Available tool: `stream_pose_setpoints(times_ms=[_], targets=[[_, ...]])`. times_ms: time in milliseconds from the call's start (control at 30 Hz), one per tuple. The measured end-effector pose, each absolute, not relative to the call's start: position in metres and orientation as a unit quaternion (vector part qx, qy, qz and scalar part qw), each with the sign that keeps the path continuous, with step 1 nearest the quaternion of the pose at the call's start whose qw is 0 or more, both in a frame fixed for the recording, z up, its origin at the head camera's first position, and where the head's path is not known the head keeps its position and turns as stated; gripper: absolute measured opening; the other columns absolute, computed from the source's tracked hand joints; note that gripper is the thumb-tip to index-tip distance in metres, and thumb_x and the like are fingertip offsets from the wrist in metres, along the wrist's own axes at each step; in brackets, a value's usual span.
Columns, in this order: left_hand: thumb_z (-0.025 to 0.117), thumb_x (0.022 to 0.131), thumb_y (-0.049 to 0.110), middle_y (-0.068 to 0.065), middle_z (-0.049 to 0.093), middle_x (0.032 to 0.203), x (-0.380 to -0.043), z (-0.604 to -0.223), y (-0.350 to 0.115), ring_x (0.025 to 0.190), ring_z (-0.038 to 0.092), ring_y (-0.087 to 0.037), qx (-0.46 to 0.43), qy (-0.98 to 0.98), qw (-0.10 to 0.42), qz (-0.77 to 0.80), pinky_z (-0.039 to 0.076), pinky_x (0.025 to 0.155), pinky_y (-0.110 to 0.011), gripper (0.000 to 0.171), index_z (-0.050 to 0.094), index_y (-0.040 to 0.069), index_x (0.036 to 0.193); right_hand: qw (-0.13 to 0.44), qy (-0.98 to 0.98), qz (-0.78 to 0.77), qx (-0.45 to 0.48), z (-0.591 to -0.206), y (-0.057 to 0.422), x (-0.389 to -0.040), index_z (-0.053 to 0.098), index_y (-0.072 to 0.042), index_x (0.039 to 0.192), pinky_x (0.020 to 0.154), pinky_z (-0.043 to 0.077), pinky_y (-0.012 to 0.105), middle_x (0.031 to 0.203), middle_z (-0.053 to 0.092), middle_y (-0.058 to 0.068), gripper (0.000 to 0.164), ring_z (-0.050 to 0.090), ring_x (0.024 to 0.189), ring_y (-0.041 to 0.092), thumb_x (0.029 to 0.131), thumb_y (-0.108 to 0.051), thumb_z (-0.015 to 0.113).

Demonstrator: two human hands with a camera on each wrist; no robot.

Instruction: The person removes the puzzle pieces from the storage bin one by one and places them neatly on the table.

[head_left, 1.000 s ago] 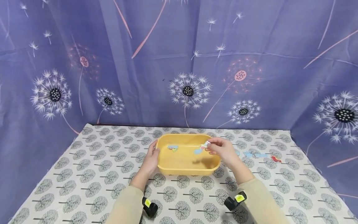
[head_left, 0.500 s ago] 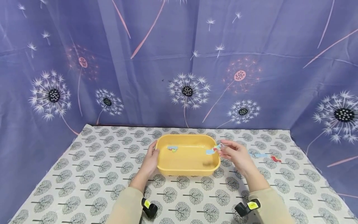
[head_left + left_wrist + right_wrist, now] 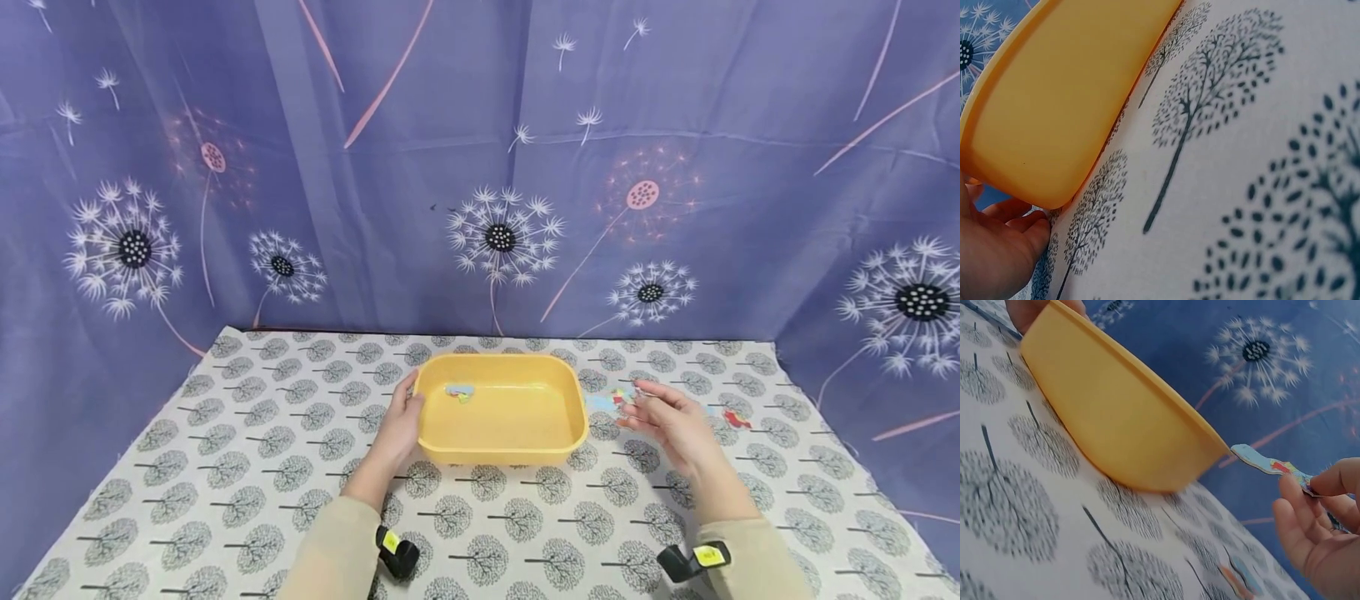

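Observation:
A yellow plastic tub (image 3: 502, 457) stands on the patterned cloth, and my left hand (image 3: 399, 423) holds its left end. In the left wrist view the fingers of that hand (image 3: 1004, 244) lie against the tub's end wall. Just beyond the right end, my right hand (image 3: 672, 421) pinches a flat, wavy puzzle piece (image 3: 602, 403), light blue with red and yellow print. The right wrist view shows this piece (image 3: 1257, 459) between thumb and fingers, raised above the cloth near the rim. Another small printed piece (image 3: 460, 392) is inside the tub, towards its back left.
Right of my right hand a red piece (image 3: 737, 418) lies on the cloth, with a bit of light blue beside it, partly hidden by the hand. The tree-print cloth (image 3: 525, 525) covers the table. A purple dandelion curtain (image 3: 390, 208) closes off the back and sides.
My right hand has moved to the right with the puzzle piece, from over the tub to outside its right rim. The left hand stays at the tub's left end.

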State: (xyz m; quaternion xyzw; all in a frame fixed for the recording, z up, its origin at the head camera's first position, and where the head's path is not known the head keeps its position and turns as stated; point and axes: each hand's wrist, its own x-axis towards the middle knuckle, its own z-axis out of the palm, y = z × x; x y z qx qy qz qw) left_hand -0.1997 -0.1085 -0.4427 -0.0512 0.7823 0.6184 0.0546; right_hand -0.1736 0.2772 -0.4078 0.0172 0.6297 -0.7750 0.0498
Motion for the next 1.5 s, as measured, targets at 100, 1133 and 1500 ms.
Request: stream_pose_setpoints(times_ms=[100, 1133, 1500], targets=[[0.029, 0.102, 0.030, -0.019, 0.050, 0.136, -0.200, -0.442, -0.109, 0.113, 0.057, -0.033, -0.051, 0.785, 0.053, 0.616, 0.037, 0.104, -0.059, 0.051, 0.016, 0.025, 0.152, 0.042, 0.623, -0.781, 0.027, -0.410, 0.288, -0.171, 0.066, -0.022, 0.105, 0.080, 0.056, 0.023, 0.092, 0.068, -0.002, 0.024, 0.069, 0.083, 0.010, 0.093, -0.004, 0.055], [0.027, 0.103, 0.030, -0.020, 0.041, 0.144, -0.202, -0.443, -0.110, 0.121, 0.052, -0.037, -0.039, 0.787, 0.055, 0.614, 0.038, 0.105, -0.056, 0.051, 0.015, 0.024, 0.152, 0.007, 0.687, -0.715, 0.128, -0.435, 0.345, -0.157, 0.034, 0.009, 0.136, 0.075, 0.056, 0.019, 0.086, 0.069, -0.013, 0.054, 0.069, 0.080, 0.004, 0.093, -0.012, 0.059], [0.029, 0.103, 0.030, -0.020, 0.046, 0.140, -0.201, -0.445, -0.108, 0.117, 0.055, -0.035, -0.042, 0.781, 0.060, 0.620, 0.040, 0.103, -0.055, 0.051, 0.015, 0.025, 0.152, 0.019, 0.769, -0.622, 0.146, -0.433, 0.349, -0.153, 0.024, 0.013, 0.143, 0.076, 0.056, 0.018, 0.085, 0.062, -0.024, 0.067, 0.064, 0.081, -0.006, 0.097, -0.027, 0.053]])
